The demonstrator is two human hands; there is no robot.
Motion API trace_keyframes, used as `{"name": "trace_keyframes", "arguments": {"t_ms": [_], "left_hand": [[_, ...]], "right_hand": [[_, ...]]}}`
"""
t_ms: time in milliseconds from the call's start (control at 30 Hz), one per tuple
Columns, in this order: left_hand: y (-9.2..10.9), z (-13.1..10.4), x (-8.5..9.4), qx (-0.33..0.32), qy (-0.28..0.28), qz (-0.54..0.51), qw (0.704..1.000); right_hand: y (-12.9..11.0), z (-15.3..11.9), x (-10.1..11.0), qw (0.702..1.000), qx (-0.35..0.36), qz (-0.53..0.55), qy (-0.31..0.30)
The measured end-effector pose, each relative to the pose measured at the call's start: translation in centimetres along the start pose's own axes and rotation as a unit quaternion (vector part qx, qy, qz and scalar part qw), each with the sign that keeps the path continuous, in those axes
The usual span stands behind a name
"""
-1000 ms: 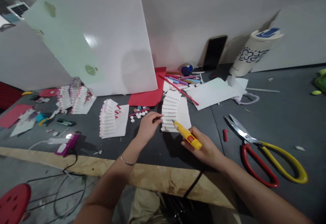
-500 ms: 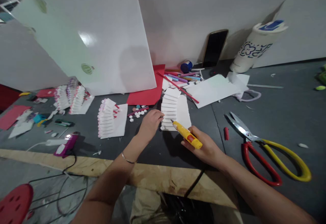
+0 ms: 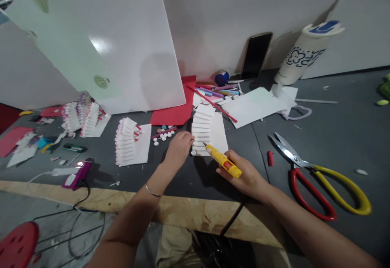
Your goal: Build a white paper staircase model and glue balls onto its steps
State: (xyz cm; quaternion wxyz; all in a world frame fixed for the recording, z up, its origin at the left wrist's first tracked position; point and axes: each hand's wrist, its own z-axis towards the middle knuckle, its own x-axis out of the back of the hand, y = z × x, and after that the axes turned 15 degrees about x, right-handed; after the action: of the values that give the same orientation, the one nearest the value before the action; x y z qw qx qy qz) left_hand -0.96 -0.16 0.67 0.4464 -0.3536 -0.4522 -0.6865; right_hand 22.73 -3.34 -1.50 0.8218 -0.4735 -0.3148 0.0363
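My right hand [image 3: 240, 174] grips a yellow glue gun [image 3: 224, 161], its dark tip pointing up and left at the lower part of a piece of white rolls [image 3: 202, 123]. Those rolls lie in a curved stack on a white card [image 3: 218, 134]. At the left edge of the stack, the fingertips of my left hand [image 3: 179, 148] are pinched together; whatever is between them is too small to make out. One small white disc [image 3: 193, 153] sits at the stack's lower left corner.
Large scissors [image 3: 300, 164] lie open at the right. A similar rolled piece [image 3: 124, 142] and small beads [image 3: 164, 135] are on the left. Behind are red paper [image 3: 173, 115], coloured sticks [image 3: 213, 93], white paper [image 3: 252, 105], a phone [image 3: 256, 55] and a cup [image 3: 297, 58].
The whole view has shifted slightly, with things appearing a little further left and up. Both hands keep nearly the same places at the white rolls.
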Motion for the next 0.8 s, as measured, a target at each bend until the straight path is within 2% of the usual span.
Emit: {"name": "trace_keyframes", "arguments": {"t_ms": [400, 800], "left_hand": [[-0.79, -0.05, -0.63, -0.05, 0.009, 0.029, 0.998], [-0.52, 0.13, -1.03, -0.029, 0.004, 0.039, 0.999]], "right_hand": [[-0.1, 0.11, 0.01, 1.0, -0.008, -0.006, -0.001], [-0.21, 0.16, 0.08, 1.0, 0.003, 0.0, -0.001]]}}
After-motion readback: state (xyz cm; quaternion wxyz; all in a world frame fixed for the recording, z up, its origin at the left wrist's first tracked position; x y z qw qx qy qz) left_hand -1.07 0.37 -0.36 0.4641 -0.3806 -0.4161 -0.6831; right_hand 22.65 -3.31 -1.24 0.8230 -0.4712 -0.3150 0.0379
